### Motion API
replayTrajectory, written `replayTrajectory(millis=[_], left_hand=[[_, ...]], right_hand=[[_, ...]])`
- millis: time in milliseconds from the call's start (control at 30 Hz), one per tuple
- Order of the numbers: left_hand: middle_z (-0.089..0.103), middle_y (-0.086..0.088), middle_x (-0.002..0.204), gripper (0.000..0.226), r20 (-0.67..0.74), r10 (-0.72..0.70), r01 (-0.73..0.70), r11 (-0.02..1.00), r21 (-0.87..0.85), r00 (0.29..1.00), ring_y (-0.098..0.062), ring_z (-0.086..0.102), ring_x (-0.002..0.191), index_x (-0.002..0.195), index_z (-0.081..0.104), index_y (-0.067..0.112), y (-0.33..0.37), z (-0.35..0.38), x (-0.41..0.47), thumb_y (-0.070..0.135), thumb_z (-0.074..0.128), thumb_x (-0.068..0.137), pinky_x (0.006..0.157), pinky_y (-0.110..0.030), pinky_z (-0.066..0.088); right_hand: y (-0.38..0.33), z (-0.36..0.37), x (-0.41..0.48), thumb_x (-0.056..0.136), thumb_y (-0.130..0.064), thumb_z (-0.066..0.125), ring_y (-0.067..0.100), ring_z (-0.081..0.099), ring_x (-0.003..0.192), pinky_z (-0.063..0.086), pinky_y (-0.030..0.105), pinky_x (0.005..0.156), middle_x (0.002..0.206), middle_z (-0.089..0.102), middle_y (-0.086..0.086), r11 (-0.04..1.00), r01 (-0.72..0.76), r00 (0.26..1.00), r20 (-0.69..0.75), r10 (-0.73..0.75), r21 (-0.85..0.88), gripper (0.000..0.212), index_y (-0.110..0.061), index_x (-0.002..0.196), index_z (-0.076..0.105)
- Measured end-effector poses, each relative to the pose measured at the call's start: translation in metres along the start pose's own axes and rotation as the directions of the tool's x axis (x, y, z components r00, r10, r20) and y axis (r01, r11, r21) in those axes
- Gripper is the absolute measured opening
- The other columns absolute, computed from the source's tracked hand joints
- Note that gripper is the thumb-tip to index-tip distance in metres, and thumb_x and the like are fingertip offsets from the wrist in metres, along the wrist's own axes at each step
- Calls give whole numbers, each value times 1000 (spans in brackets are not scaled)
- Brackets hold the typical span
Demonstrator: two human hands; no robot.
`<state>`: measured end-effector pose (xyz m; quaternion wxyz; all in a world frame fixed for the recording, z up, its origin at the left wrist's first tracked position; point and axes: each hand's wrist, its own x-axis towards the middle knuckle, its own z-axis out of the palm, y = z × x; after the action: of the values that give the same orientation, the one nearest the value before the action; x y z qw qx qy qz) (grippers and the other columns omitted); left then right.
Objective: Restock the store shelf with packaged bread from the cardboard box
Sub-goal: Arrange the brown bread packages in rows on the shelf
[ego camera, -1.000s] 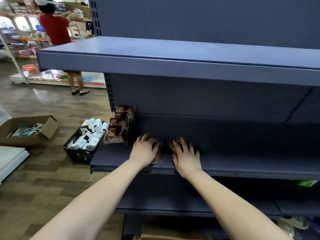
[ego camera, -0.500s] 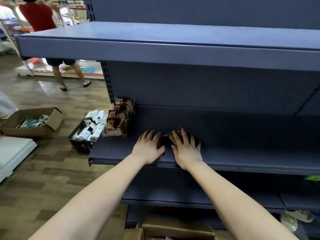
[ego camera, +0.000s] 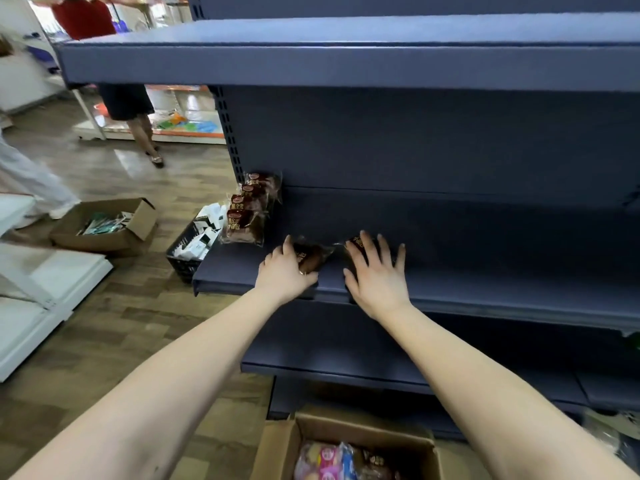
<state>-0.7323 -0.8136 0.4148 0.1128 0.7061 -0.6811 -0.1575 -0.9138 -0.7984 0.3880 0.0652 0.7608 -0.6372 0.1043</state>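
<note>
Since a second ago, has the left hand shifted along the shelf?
Yes. The left hand has slid left, toward the row of packs at the shelf's left end, uncovering the bread pack it grips.

Six bread packs lie on the middle shelf (ego camera: 485, 271): a row of four (ego camera: 244, 216) at its far left end, plus a left pack (ego camera: 311, 258) and a right pack (ego camera: 358, 242), one under each hand. There are two hands, the left hand (ego camera: 284, 273) and the right hand (ego camera: 377, 275). There are two cardboard boxes, a near box (ego camera: 277, 448) and a left floor box (ego camera: 100, 241). There is one black crate (ego camera: 180, 263). Three blue shelves show, counting the top shelf (ego camera: 346, 67) and the lower shelf (ego camera: 329, 344). Two other people are partly visible, a person in red (ego camera: 83, 19) and a person in white (ego camera: 31, 181).
</note>
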Motion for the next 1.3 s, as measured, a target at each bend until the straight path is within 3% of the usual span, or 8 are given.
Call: replayTrajectory(millis=[233,400,500,600,867,967,1200,1300], left_hand=[[42,-18,142,92,-44,60,-60,998,-7,997,-36,41,129,149,20,9,2,2,7,46,66,79,107,-41,32],[45,-15,139,97,20,276,-276,957,85,961,-36,44,125,151,13,17,2,-17,20,40,68,74,106,-42,34],[41,-10,143,97,-30,424,-417,899,130,905,-34,40,129,152,13,23,-8,-44,31,35,68,73,110,-41,28],[38,-7,148,95,-75,459,-450,886,114,885,-30,34,137,151,14,26,-32,-61,42,31,67,73,116,-41,19],[48,-4,135,82,-147,498,-464,860,213,855,-28,38,130,145,35,21,-91,-72,46,21,64,69,115,-37,19],[50,-7,133,78,-208,487,-447,869,214,848,-33,42,125,140,42,17,-110,-74,46,18,63,65,113,-42,26],[56,-9,127,73,-207,525,-468,841,270,825,-36,49,118,135,50,13,-130,-57,34,12,61,63,108,-47,33],[55,-11,129,73,-256,452,-390,884,258,855,-37,47,122,137,48,11,-130,-48,33,5,59,65,106,-45,34]], right_hand=[[6,-7,-4,89,-37,42,41,48,124,33,65,100,141,48,14,1000,-25,999,27,24,14,45,-14,122,62],[17,-26,17,97,-50,35,38,11,142,5,58,114,159,0,10,982,-187,975,114,189,-31,60,-20,148,25],[6,-34,34,94,-61,31,40,12,142,7,57,114,159,2,13,949,-315,909,293,298,11,73,-20,152,12],[-16,-28,45,97,-51,34,40,21,139,14,56,114,154,18,16,944,-326,862,424,278,44,69,-19,152,6],[-82,-12,65,95,-22,39,31,16,142,2,52,117,154,19,11,999,-44,940,338,40,2,62,-12,151,12],[-103,-8,77,92,-15,38,30,19,140,7,47,118,152,25,10,998,-30,956,293,13,54,61,-13,149,17],[-122,14,74,96,-17,36,26,3,146,0,44,119,159,9,8,994,-58,978,203,37,97,57,-13,149,17],[-119,17,70,97,-20,36,25,1,147,-2,43,119,159,7,7,993,-55,983,180,35,108,57,-14,150,15]])
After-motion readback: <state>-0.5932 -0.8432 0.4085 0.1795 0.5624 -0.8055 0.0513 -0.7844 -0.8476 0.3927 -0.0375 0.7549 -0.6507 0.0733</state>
